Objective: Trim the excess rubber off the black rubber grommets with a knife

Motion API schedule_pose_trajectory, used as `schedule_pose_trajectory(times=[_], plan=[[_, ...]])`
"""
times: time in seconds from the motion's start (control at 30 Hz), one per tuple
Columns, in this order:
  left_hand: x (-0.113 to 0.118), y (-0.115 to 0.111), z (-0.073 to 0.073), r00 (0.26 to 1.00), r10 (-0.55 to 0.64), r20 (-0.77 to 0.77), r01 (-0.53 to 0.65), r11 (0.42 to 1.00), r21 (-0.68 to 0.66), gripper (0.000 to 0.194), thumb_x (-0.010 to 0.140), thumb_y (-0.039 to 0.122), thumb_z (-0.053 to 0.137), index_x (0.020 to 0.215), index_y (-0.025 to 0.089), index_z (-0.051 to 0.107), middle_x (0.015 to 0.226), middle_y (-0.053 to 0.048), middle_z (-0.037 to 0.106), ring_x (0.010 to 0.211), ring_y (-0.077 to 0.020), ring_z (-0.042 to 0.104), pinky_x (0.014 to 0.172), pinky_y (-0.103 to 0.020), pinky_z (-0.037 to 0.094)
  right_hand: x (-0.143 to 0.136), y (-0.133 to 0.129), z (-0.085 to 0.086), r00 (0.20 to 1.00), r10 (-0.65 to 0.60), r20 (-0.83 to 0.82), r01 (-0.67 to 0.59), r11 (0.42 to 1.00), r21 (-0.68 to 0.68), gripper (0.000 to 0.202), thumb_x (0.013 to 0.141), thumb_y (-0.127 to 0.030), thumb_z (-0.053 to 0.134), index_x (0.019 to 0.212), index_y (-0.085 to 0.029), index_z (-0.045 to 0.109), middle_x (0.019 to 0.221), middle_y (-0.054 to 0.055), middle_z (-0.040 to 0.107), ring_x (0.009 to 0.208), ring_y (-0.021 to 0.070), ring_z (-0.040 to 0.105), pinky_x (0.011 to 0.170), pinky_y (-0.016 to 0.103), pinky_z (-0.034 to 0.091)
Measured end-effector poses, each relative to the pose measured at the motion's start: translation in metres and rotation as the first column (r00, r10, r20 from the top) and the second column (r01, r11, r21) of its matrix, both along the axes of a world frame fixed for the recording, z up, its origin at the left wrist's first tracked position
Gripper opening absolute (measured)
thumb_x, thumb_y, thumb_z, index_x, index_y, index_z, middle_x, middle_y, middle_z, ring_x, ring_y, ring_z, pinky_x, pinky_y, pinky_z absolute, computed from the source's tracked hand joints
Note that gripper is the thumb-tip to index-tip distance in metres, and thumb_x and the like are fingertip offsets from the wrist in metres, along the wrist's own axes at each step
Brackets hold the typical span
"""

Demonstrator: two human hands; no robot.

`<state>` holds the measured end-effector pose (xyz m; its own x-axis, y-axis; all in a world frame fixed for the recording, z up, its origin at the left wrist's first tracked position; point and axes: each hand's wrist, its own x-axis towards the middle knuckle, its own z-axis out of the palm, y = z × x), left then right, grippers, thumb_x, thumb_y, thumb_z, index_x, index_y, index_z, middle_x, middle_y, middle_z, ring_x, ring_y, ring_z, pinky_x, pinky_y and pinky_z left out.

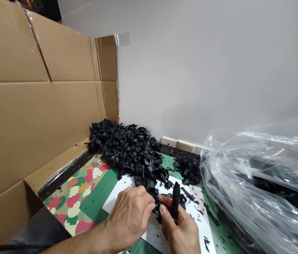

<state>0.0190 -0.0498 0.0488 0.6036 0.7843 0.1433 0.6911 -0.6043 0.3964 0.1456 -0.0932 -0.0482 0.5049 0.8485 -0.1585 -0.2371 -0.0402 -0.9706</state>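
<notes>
Low in the middle of the view, a small black ribbed rubber piece (157, 206) is pinched between both my hands over a white sheet. My left hand (130, 213) closes on its left side, thumb and fingers together. From the right, my right hand (179, 225) grips the same piece with thumb and forefinger. A black stick-like object (175, 199) also stands up from the right hand's fingers; its lower end is hidden, so I cannot tell what it is. Just beyond the hands lies a heap of black ribbed rubber pieces (125, 144).
Black scraps (190, 169) lie behind and across the white sheet (202, 220). Beneath it is a green board (96, 192) with a patterned sheet (72, 197). A cardboard wall (67, 102) stands left, a clear plastic bag (244, 169) of black parts right, a pale wall (204, 70) behind.
</notes>
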Motion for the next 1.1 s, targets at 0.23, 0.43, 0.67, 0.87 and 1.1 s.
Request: schedule_pose_trajectory(times=[0.23,0.43,0.67,0.87,1.1], plan=[[-0.002,0.007,0.0,0.984,-0.132,-0.121,0.146,0.983,0.115,0.012,0.085,0.011,0.056,0.08,0.018,0.064,0.073,0.0,0.07,0.064,-0.0176,0.062,0.063,-0.029,0.04,-0.004,0.002,-0.002,0.999,-0.049,0.013,0.049,0.999,0.015,0.047,0.064,-0.053,0.072,0.092,-0.015,0.073,0.04,-0.004,0.048,0.035,0.0129,0.043,0.034,0.025,0.033],[-0.006,0.011,-0.012,0.927,-0.272,-0.258,0.356,0.855,0.377,0.02,0.085,0.006,0.047,0.072,0.018,0.056,0.067,-0.002,0.062,0.059,-0.0181,0.054,0.059,-0.031,0.037,-0.003,0.005,-0.007,0.997,-0.068,-0.045,0.068,0.998,0.001,0.049,0.06,-0.052,0.075,0.09,-0.014,0.073,0.043,-0.003,0.052,0.036,0.0126,0.044,0.033,0.024,0.032],[-0.002,0.012,-0.019,0.865,-0.322,-0.385,0.479,0.755,0.447,0.018,0.077,0.001,0.049,0.073,0.018,0.051,0.065,-0.001,0.057,0.056,-0.0172,0.05,0.056,-0.031,0.033,-0.002,0.007,-0.012,0.996,-0.081,-0.028,0.08,0.996,-0.039,0.049,0.057,-0.051,0.076,0.088,-0.013,0.073,0.052,0.001,0.061,0.038,0.0133,0.047,0.033,0.024,0.032],[0.001,0.017,-0.03,0.845,-0.379,-0.376,0.528,0.698,0.484,0.016,0.076,0.004,0.048,0.071,0.019,0.051,0.064,-0.002,0.057,0.056,-0.0184,0.05,0.052,-0.031,0.033,-0.001,0.004,-0.003,0.998,-0.059,0.008,0.06,0.997,-0.04,0.047,0.058,-0.05,0.075,0.087,-0.013,0.072,0.052,0.0,0.06,0.035,0.0103,0.042,0.032,0.022,0.028],[-0.013,0.023,-0.01,0.97,-0.172,0.171,0.132,0.966,0.223,0.017,0.082,0.013,0.038,0.068,0.021,0.044,0.059,0.003,0.048,0.053,-0.0136,0.045,0.053,-0.026,0.034,0.003,0.005,0.003,0.996,-0.038,-0.075,0.031,0.996,-0.085,0.043,0.054,-0.046,0.08,0.082,-0.015,0.07,0.047,-0.002,0.057,0.036,0.0114,0.046,0.033,0.021,0.03]])
